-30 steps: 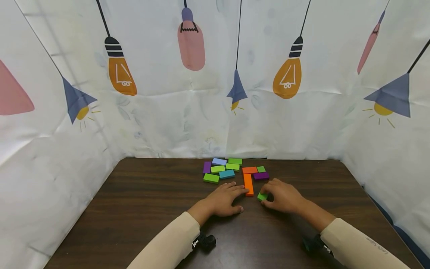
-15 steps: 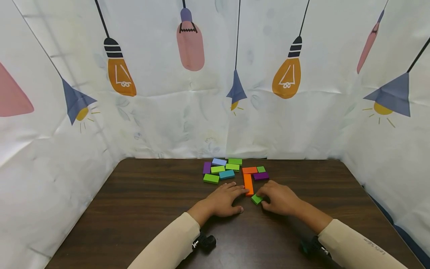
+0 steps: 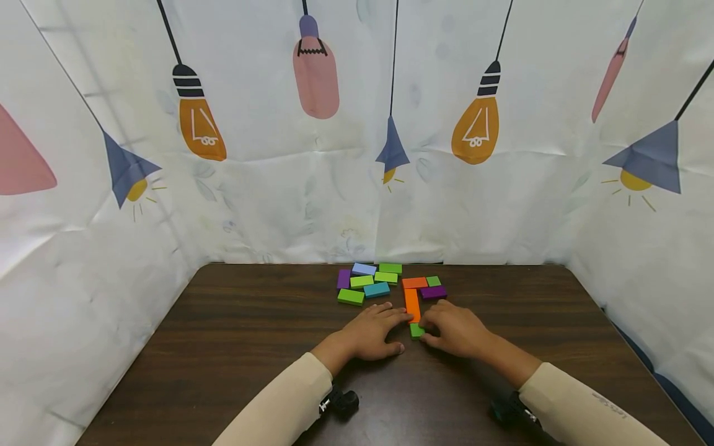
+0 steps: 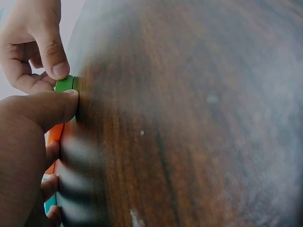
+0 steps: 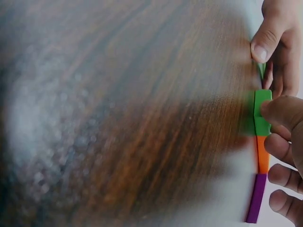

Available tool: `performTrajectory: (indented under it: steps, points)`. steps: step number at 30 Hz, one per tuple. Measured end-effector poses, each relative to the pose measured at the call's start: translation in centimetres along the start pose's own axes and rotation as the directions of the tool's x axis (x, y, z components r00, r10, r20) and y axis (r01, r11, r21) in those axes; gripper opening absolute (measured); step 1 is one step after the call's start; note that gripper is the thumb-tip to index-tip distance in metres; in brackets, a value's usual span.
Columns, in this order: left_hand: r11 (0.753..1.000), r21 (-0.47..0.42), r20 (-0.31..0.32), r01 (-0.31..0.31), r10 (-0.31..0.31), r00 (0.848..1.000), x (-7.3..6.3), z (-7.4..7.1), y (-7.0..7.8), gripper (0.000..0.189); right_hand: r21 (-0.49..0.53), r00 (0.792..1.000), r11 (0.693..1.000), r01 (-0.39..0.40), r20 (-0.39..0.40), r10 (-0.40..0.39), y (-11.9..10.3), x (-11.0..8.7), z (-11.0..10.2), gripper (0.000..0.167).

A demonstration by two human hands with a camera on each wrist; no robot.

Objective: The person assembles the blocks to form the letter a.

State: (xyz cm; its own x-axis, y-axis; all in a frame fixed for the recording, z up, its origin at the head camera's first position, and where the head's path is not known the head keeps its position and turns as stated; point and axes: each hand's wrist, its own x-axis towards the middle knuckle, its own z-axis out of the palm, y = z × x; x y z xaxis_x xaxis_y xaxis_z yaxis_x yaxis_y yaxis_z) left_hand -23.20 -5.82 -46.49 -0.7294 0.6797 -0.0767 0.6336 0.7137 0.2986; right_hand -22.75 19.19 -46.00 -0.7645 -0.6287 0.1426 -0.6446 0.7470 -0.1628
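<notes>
A small green block (image 3: 416, 331) lies at the near end of an upright-running orange block (image 3: 412, 305), in line with it. My right hand (image 3: 454, 328) pinches that green block from the right; in the right wrist view its thumb lies on the green block (image 5: 263, 118). Palm down to the left, my left hand (image 3: 365, 331) rests with fingers spread, its index fingertip at the orange block's left side. A second orange block (image 3: 414, 282) lies crosswise at the far end, with a small green block (image 3: 433, 280) and a purple block (image 3: 433, 292) beside it.
Left of the orange blocks is a loose group of several blocks, among them a teal block (image 3: 376, 289), a light blue block (image 3: 364, 269) and a purple block (image 3: 343, 279). The dark wooden table (image 3: 251, 347) ends at a patterned white cloth (image 3: 268, 204).
My right hand has slid the small green block leftward and turned it until it lines up with the near end of the orange block. The left hand has stayed in place.
</notes>
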Motion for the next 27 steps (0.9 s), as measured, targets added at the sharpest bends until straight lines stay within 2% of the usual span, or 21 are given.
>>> performTrajectory:
  steps: [7, 12, 18, 22, 27]
  points:
    - [1.000, -0.002, 0.007, 0.007, -0.007, 1.000, 0.14, 0.01, 0.03, 0.067, 0.014, 1.000, 1.000, -0.008, -0.007, 0.008, -0.11, 0.20, 0.11, 0.025]
    - [1.000, -0.001, 0.009, 0.007, -0.007, 1.000, 0.23, 0.03, 0.05, 0.067, 0.025, 1.000, 1.000, 0.003, -0.024, -0.002, 0.14, 0.23, 0.13, 0.039]
    - [1.000, 0.005, 0.013, 0.005, -0.005, 1.000, 0.26, 0.22, -0.03, 0.068, 0.060, 0.998, 0.998, -0.003, 0.057, 0.000, 0.52, 0.31, 0.03, 0.055]
    - [1.000, 0.006, 0.014, -0.001, 0.000, 1.000, 0.28, 0.23, -0.06, 0.067, 0.081, 0.995, 0.997, -0.014, 0.097, 0.006, 0.61, 0.32, -0.07, 0.056]
    - [1.000, 0.002, 0.013, 0.002, -0.002, 1.000, 0.23, 0.38, -0.25, 0.067, 0.108, 0.994, 0.994, -0.011, 0.108, -0.001, 0.57, 0.33, -0.08, 0.055]
